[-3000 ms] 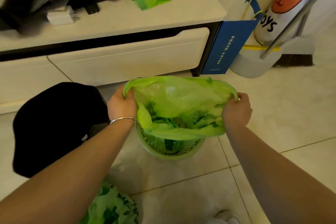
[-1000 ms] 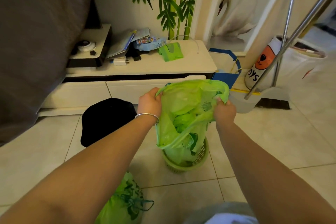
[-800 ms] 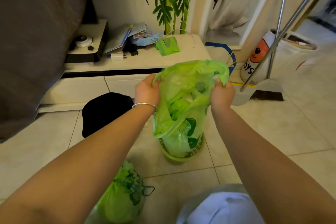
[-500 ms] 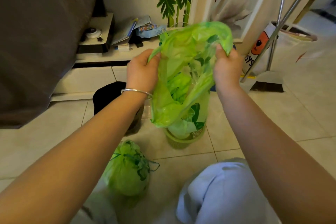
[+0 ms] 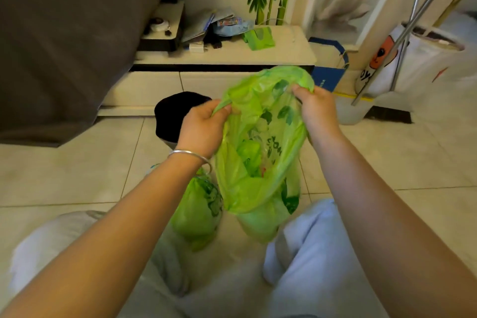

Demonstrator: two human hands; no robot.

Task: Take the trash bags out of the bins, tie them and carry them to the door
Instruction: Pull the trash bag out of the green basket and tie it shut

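Note:
A green trash bag [image 5: 258,162] with leaf print hangs open between my hands, with rubbish inside. My left hand [image 5: 204,126] grips the left side of its rim. My right hand [image 5: 318,111] pinches the right side of the rim. The bag's bottom hangs low between my knees, near the floor. A second green bag [image 5: 197,210], tied at the top, lies on the floor just left of it, below my left wrist. The small green bin is hidden behind the hanging bag.
A black round bin [image 5: 175,113] stands behind my left hand. A low white cabinet [image 5: 222,59] with clutter runs along the wall. A blue paper bag [image 5: 329,75], a white toy sack [image 5: 418,59] and a broom [image 5: 387,111] stand at the right. A dark sofa [image 5: 64,33] fills the left.
The bag came up out of the small green bin and then down toward me between my knees. My hands keep hold of its rim. The view pulled back.

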